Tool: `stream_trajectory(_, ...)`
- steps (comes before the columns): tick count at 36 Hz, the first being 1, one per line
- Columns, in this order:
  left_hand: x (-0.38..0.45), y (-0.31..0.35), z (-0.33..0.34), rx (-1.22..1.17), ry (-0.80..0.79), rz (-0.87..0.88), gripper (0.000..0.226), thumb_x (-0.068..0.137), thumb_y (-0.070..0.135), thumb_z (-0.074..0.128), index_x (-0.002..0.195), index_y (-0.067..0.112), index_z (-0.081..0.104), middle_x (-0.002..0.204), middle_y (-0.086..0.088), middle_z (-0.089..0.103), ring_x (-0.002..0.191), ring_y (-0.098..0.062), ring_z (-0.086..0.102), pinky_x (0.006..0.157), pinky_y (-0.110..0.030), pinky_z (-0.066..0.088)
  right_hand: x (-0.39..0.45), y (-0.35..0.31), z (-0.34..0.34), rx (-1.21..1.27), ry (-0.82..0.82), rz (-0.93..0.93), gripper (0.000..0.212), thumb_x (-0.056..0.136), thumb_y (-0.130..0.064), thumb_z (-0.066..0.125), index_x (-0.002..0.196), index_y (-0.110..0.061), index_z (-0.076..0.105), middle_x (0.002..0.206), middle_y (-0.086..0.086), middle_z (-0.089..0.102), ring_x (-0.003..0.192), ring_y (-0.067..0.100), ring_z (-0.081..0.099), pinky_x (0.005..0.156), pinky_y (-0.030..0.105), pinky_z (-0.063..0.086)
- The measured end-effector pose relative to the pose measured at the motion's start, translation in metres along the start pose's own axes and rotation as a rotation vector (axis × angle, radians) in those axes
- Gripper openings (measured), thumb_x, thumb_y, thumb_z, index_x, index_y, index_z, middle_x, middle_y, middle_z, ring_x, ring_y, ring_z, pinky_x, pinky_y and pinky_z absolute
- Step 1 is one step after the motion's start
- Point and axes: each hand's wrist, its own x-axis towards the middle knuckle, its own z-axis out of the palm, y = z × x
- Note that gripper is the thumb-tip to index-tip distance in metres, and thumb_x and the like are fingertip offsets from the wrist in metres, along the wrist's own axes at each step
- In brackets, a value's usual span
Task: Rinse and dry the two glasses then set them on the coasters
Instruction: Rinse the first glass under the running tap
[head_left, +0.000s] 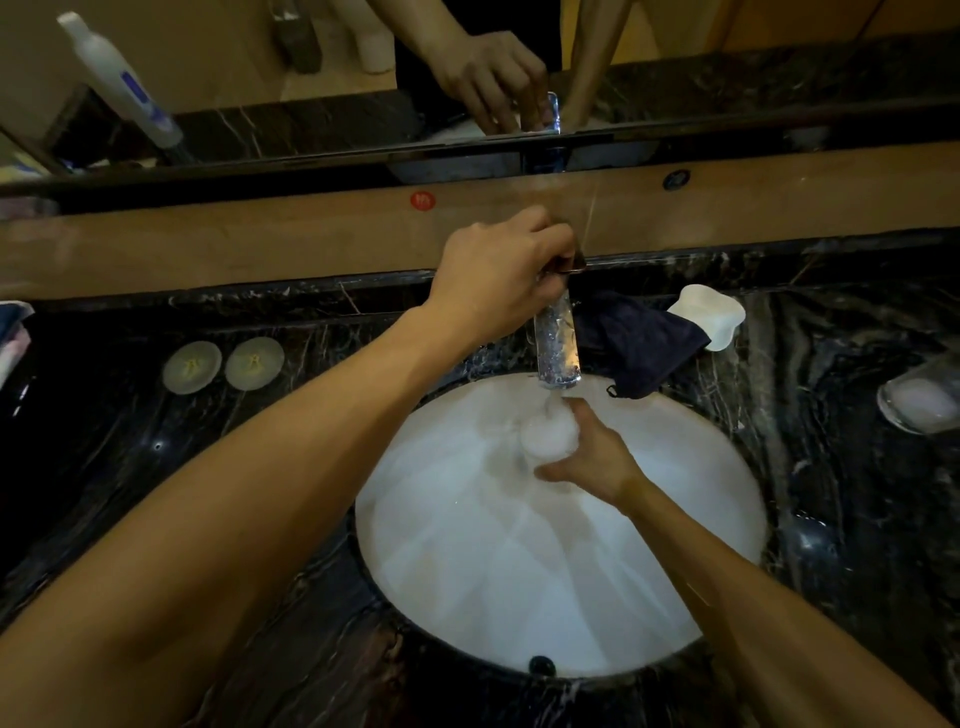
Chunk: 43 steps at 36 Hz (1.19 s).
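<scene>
Over the dark desk (156, 467) sink (727, 519) we rinse the first glass (548, 436), right fingers (556, 470) wrapped round it, left hand (498, 280) gripping the tap lever (569, 266); next, probably, the cloth (636, 338).

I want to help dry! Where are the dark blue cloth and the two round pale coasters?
dark blue cloth (636, 338), head view, middle of the fabric.
left round pale coaster (191, 367), head view, centre.
right round pale coaster (254, 362), head view, centre.

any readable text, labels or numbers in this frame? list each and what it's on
Nothing can be read.
Red round sticker on the wooden ledge: a pale mark, too blurred to read.
Dark round sticker on the same ledge: illegible.
White bottle in the mirror: blue label, text too blurred.
Two coasters: yellowish emblem, no legible letters.
</scene>
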Motion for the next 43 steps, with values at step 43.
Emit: stream_trajectory(43,-0.018,0.013,0.019,-0.007,0.093,-0.044,0.022,0.088,0.026,0.049,0.096,0.013,0.064,0.091,-0.008,0.06,0.064,-0.028,0.057,0.043,-0.029,0.034,0.005,-0.002,0.0,0.155,0.233,-0.032,0.089,0.066,-0.017,0.087,0.138,-0.033,0.036,0.115,-0.007,0.053,0.102,0.019,0.053,0.078,0.029,0.044)
